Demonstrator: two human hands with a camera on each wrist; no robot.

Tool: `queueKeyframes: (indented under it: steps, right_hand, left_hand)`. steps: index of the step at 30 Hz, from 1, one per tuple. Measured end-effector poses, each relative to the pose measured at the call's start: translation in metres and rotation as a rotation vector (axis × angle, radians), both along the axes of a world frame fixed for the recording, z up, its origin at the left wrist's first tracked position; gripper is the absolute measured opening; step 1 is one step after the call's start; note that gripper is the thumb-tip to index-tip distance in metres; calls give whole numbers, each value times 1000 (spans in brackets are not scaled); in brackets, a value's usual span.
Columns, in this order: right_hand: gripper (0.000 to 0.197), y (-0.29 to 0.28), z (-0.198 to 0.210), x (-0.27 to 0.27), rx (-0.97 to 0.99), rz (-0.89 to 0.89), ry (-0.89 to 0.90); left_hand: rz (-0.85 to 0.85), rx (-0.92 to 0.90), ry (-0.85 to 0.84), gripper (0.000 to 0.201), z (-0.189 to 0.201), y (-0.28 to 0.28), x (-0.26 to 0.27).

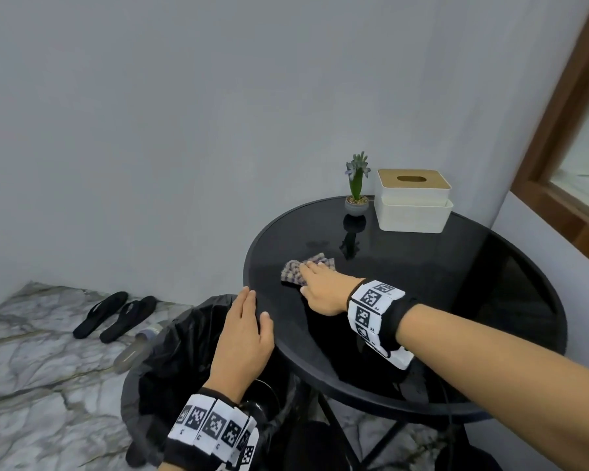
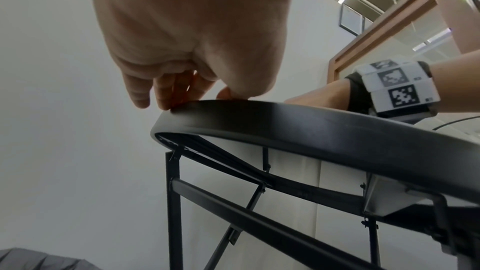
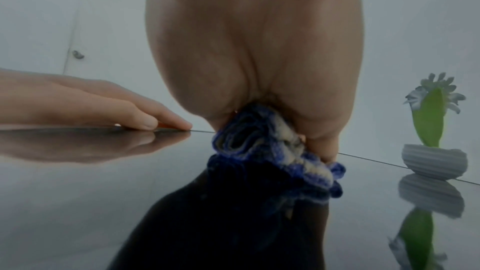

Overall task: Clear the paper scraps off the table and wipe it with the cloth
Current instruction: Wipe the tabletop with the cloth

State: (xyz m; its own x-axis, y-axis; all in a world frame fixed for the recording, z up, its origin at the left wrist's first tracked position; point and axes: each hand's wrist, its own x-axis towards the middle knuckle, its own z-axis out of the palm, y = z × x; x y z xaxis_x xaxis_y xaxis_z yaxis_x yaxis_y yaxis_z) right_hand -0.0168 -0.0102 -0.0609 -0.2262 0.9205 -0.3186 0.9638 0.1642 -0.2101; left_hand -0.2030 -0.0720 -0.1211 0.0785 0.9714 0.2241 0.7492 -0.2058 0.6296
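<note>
A round black glass table [image 1: 439, 300] fills the right half of the head view. My right hand [image 1: 317, 283] lies palm down on a crumpled checked cloth [image 1: 295, 271] near the table's left side, fingers stretched over it and pressing it to the glass. The right wrist view shows the cloth [image 3: 272, 151] bunched under the palm. My left hand [image 1: 249, 321] rests with straight fingers on the table's left rim [image 2: 285, 122], holding nothing. No paper scraps show on the tabletop.
A bin lined with a black bag [image 1: 170, 351] stands on the floor just below the left hand. A small potted plant [image 1: 356, 195] and a white tissue box [image 1: 413, 203] sit at the table's far edge. Black slippers [image 1: 114, 316] lie by the wall.
</note>
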Motion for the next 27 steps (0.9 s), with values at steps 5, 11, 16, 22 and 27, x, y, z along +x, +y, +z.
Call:
queueKeyframes:
  steps: [5,11,16,22,27]
  right_hand:
    - [62,-10,0,20,4,75,24]
    - [63,-18,2,51,35,13,33]
    - [69,-11,-2,47,73,-31,0]
    - [70,-9,1,28,66,119,43]
    - [67,-13,-1,35,34,154,56]
  left_hand:
    - [-37,38,48,60,4,4,5]
    - [-133,36,163,63,10,13,23]
    - [-111,31,242,64,5,12,28]
    - [-111,39,223,71,0,13,25]
    - [-108,58,214,70,-1,13,24]
